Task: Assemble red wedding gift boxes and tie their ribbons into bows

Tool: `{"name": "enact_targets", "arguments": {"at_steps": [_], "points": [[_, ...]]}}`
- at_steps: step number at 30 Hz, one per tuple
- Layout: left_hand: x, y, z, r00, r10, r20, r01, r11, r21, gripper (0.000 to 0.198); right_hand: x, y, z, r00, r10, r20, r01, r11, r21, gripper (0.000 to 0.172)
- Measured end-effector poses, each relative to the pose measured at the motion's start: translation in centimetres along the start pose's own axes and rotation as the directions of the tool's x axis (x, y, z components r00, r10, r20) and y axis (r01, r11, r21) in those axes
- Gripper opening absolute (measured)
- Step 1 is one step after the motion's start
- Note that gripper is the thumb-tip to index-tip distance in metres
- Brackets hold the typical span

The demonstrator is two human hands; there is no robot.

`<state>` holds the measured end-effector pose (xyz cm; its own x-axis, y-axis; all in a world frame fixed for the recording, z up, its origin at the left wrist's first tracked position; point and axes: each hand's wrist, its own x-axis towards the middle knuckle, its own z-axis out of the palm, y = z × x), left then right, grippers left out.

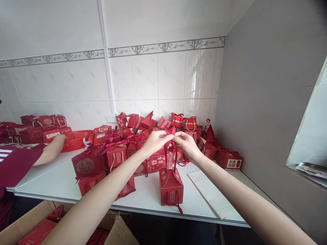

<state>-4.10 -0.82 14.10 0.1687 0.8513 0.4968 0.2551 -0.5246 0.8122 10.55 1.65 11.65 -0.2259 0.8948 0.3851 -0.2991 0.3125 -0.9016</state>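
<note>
A small red gift box with gold characters and twisted cord handles stands upright near the table's front edge. From its top a dark red ribbon runs up to both my hands. My left hand pinches the ribbon from the left, thumb and fingers together. My right hand pinches it from the right, fingertips almost meeting the left ones. Ribbon loops stick up between the fingers. Whether a knot sits there is hidden by my fingertips.
Many red gift boxes are piled along the wall. A red basket is at left, near a co-worker's arm. A notepad lies right of the box. Below the table, a cardboard carton holds red items.
</note>
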Motion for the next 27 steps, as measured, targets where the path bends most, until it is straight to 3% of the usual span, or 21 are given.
{"name": "enact_targets", "arguments": {"at_steps": [9,13,17,23,27], "points": [[0.0,-0.2,-0.1,0.996,-0.084,-0.004,0.083,0.989,-0.123,0.04,0.2,-0.3,-0.3,0.997,-0.071,0.012,0.071,0.997,0.042,0.039],[0.0,-0.2,0.1,0.985,-0.171,0.013,0.169,0.955,-0.242,0.032,0.3,-0.2,-0.6,0.979,-0.2,0.044,0.201,0.979,-0.02,0.033],[-0.2,0.3,0.2,0.975,-0.221,0.024,0.216,0.915,-0.34,0.022,0.1,-0.1,-0.9,0.945,-0.274,0.176,0.292,0.952,-0.088,0.028],[-0.2,-0.1,0.0,0.975,-0.221,0.001,0.205,0.902,-0.379,0.019,0.0,0.4,-2.2,0.843,-0.42,0.335,0.524,0.782,-0.339,0.017],[0.0,-0.7,-0.1,0.986,-0.169,0.004,0.161,0.929,-0.335,0.024,-0.5,0.4,-2.3,0.836,-0.387,0.388,0.538,0.715,-0.447,0.015]]}}
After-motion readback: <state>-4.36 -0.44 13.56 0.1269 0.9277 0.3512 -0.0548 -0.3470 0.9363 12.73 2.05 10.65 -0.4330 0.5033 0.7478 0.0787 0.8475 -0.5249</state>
